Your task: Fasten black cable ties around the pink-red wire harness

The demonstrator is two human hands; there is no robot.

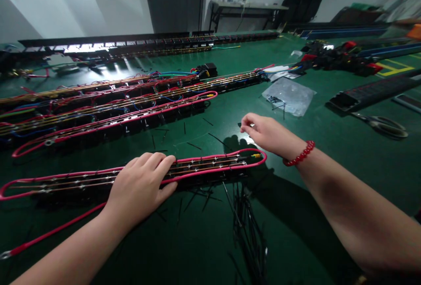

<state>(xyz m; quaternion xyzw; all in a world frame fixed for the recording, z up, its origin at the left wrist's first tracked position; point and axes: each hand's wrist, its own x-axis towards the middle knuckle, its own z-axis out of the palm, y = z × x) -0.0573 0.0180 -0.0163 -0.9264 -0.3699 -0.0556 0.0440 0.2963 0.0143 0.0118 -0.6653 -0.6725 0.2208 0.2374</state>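
My left hand (141, 184) is closed over a long black wired strip (204, 169), fingers across its top and thumb along the near side. A red cable (223, 158) loops around the strip, with bare copper-coloured rods running between its sides. To the right, above the table, my right hand (265, 132), with a red bead bracelet (300, 153) at the wrist, is closed in a pinch. A small dark bit shows at its fingertips, too small to name. Below the strip lies a bundle of black cable ties (248, 232). Loose black pieces are scattered around the strip.
Similar wired strips (131, 114) lie farther back on the green table (329, 144). A clear plastic bag (289, 96) sits beyond my right hand. Scissors (378, 125) and a black channel (368, 94) are at the right. A red cable end with a ring terminal (5, 255) lies front left.
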